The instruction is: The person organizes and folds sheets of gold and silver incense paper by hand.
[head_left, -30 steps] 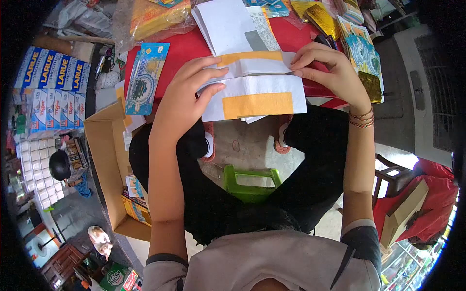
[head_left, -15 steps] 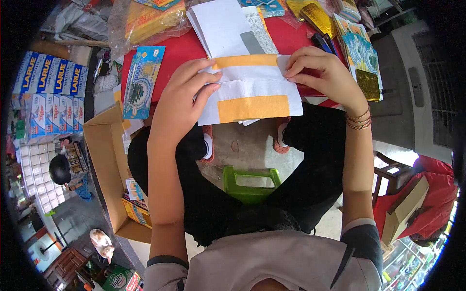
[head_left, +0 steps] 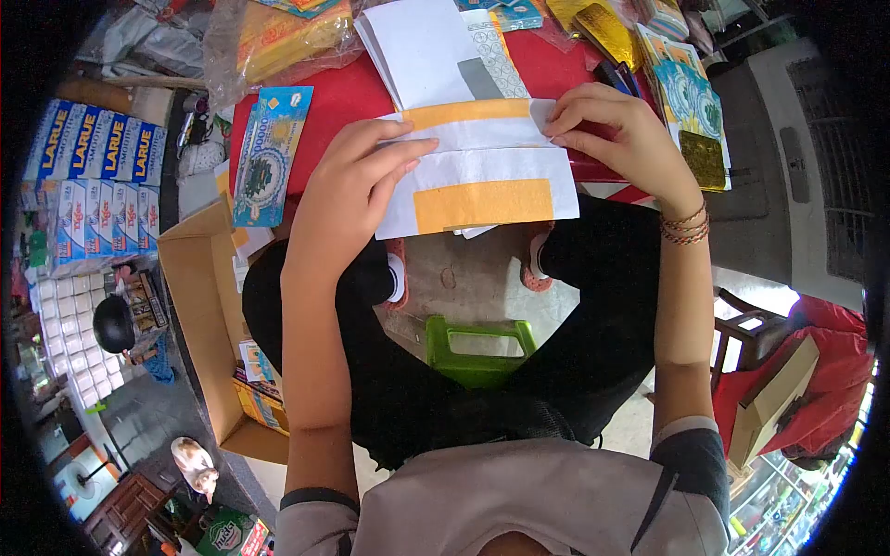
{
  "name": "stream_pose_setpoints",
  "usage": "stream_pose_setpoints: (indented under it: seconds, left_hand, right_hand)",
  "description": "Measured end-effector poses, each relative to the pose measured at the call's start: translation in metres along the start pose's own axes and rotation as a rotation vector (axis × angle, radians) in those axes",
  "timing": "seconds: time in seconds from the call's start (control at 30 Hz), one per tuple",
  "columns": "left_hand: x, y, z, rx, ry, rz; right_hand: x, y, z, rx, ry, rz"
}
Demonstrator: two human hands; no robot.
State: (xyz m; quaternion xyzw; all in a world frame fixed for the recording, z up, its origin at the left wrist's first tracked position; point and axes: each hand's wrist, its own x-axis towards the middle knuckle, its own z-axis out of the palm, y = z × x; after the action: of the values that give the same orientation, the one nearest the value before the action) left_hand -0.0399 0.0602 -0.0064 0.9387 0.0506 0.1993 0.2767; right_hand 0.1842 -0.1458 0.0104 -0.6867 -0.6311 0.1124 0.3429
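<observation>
A white paper sheet with two orange bands point(head_left: 491, 167) lies over the near edge of the red table, creased across its middle. My left hand point(head_left: 371, 167) rests on its left side, fingers pressing near the crease. At the sheet's upper right corner, my right hand point(head_left: 607, 130) pinches the paper between thumb and fingers. Just beyond is a stack of white paper point(head_left: 422, 56), with a grey piece and a patterned sheet point(head_left: 496, 56) beside it. Left of my left hand lies a blue printed note bundle point(head_left: 269, 157).
Plastic-wrapped yellow packs point(head_left: 297, 42) and gold packets point(head_left: 607, 32) lie at the table's far side. An open cardboard box point(head_left: 199, 324) stands at the left. A green stool point(head_left: 477, 357) is between the legs. Right of the table are blue-green papers point(head_left: 686, 97).
The sheet's upper part has shifted slightly and its crease looks flatter. My right hand has moved slightly up, and my left fingers have slid a little right along the paper.
</observation>
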Motion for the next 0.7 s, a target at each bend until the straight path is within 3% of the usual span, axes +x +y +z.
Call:
stream_pose_setpoints:
  seconds: [0.23,0.33,0.43,0.7]
  left_hand:
    - [0.004,0.011,0.006,0.137,0.091,0.109]
    - [0.006,0.016,0.015,0.078,0.075,0.011]
    - [0.010,0.024,0.024,0.210,0.138,0.008]
    - [0.010,0.022,0.033,0.293,0.155,0.025]
  right_hand:
    - [-0.002,-0.004,-0.003,-0.074,-0.015,-0.026]
    - [0.001,-0.014,-0.005,-0.194,-0.029,-0.001]
    - [0.006,-0.027,0.008,-0.315,0.101,-0.014]
    - [0.012,-0.035,0.015,-0.479,0.059,-0.068]
